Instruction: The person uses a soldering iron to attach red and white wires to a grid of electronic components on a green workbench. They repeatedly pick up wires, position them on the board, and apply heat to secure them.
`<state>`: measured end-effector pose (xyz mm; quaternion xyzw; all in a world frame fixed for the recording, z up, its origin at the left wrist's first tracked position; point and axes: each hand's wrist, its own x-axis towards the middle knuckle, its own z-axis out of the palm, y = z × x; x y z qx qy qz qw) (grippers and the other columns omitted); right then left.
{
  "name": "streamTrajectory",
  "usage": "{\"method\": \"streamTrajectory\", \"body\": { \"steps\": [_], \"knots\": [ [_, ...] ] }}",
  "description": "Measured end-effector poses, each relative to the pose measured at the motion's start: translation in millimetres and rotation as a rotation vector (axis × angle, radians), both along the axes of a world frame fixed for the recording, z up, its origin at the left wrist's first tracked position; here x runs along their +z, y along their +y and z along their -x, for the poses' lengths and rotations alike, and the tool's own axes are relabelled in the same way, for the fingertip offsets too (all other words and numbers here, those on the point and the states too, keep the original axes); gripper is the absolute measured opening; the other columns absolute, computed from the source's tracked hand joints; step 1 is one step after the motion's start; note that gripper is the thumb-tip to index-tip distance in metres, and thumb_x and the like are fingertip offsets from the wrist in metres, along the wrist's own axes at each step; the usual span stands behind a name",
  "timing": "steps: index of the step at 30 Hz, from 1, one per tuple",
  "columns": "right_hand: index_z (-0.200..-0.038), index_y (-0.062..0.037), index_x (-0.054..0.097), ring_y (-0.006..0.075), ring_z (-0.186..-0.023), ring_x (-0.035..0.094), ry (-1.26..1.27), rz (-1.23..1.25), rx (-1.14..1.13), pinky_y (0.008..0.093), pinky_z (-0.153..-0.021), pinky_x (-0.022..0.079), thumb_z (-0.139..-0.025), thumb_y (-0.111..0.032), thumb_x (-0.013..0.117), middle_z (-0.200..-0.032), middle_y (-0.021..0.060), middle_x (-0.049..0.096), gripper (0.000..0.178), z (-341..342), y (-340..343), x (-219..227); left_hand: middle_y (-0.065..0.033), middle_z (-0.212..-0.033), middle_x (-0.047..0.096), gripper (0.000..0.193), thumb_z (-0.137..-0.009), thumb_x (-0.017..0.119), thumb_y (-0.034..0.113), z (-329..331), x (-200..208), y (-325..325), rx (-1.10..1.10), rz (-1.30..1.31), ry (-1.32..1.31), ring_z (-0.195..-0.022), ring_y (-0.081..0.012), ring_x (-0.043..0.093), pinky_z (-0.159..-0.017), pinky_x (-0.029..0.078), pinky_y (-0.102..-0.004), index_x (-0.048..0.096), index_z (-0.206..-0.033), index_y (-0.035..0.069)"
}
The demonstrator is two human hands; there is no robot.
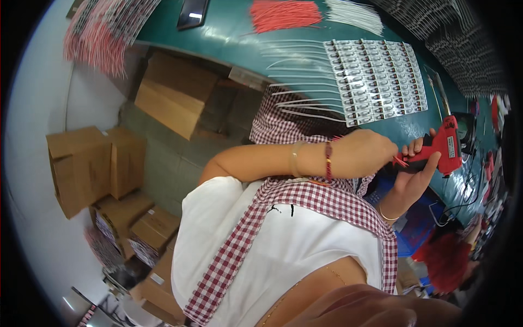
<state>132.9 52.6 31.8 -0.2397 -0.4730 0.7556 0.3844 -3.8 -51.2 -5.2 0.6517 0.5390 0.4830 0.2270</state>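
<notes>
Red gun-shaped tool (450, 147) over right part of green tabletop (229, 38); held in right hand (412, 185), wrapped firmly round it. Left hand (370, 152) just beside, closed on thin red wires (401, 162). Left of tool: white panel (378, 82) of small repeated units. Farther off: red wire pile (286, 15), dark phone (193, 13).

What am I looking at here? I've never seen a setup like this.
There is no robot: these are a person's bare hands. The single picture comes from a fisheye camera worn on the head, looking down, so straight edges bend. The left hand seems to hold thin red wires; the right hand grips a red and black gun-shaped tool. On the green table lie a dark phone, a pile of red wires, a pile of white wires, and a pale panel of small parts in rows, with pale wires reaching out to its left.
</notes>
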Motion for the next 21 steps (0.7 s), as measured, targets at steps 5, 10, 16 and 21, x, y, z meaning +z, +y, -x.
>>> {"method": "streamTrajectory", "body": {
  "steps": [5, 10, 16, 21],
  "knots": [
    [-0.130, -0.0033, 0.037, 0.0123, -0.071, 0.046, -0.201, -0.186, -0.105, 0.0275, -0.069, 0.041, -0.093, -0.038, 0.053, -0.080, 0.0050, 0.048, 0.053, 4.9, -33.0, 1.2, -0.0146, -0.073, 0.063, 0.009, -0.071, 0.060, 0.005, -29.4, 9.0, -13.3, 0.050, -0.062, -0.095, -0.068, -0.0308, 0.064, -0.058, 0.052, -0.0385, 0.063, -0.077, 0.000],
    [-0.130, -0.0037, 0.038, 0.0119, -0.069, 0.045, -0.100, -0.054, 0.023, 0.0263, -0.068, 0.041, -0.092, -0.037, 0.055, -0.083, 0.0054, 0.049, 0.053, -10.3, -39.8, -5.9, -0.0160, -0.074, 0.063, 0.011, -0.070, 0.060, 0.008, -41.1, -2.6, -27.4, 0.098, -0.120, -0.091, -0.068, -0.0318, 0.065, -0.059, 0.052, -0.0390, 0.061, -0.078, 0.000],
    [-0.129, -0.0041, 0.039, 0.0111, -0.071, 0.047, -0.128, -0.147, 0.013, 0.0246, -0.067, 0.042, -0.093, -0.037, 0.055, -0.085, 0.0057, 0.051, 0.052, -1.3, -28.7, -45.0, -0.0204, -0.072, 0.063, 0.011, -0.076, 0.058, 0.009, -43.9, -45.7, -7.2, 0.171, -0.242, -0.101, -0.066, -0.0319, 0.065, -0.058, 0.052, -0.0399, 0.060, -0.080, -0.001],
    [-0.129, -0.0046, 0.040, 0.0109, -0.073, 0.050, -0.139, -0.239, -0.018, 0.0235, -0.066, 0.044, -0.093, -0.028, 0.056, -0.086, 0.0058, 0.052, 0.046, -12.2, -34.3, -48.8, -0.0194, -0.069, 0.063, 0.012, -0.077, 0.058, 0.010, -47.4, -62.1, -6.3, 0.280, -0.284, -0.216, -0.064, -0.0327, 0.065, -0.057, 0.052, -0.0400, 0.060, -0.080, -0.001]
  ]
}}
